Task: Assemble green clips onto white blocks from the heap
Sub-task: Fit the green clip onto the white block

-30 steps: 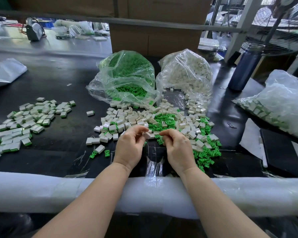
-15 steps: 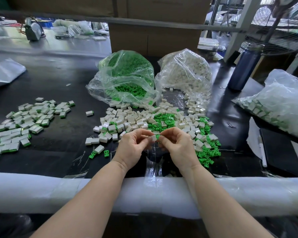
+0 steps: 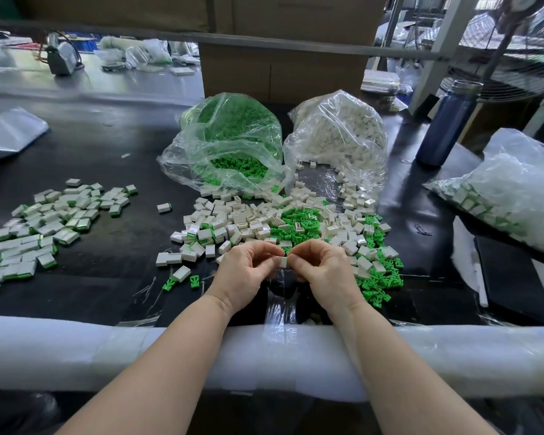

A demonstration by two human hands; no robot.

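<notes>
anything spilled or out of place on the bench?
Mostly working mess. Two green clips and a white block lie stray, left of the hands, apart from the mixed heap. One finished piece sits alone.

Looks like a small factory assembly bench: a black worktable [image 3: 85, 152] with a padded front edge, bulk plastic bags of green clips [image 3: 230, 142] and white blocks [image 3: 339, 133] dumped on it, cardboard boxes [image 3: 283, 70] behind the bags, and an industrial fan [image 3: 512, 67] right of the boxes.
</notes>
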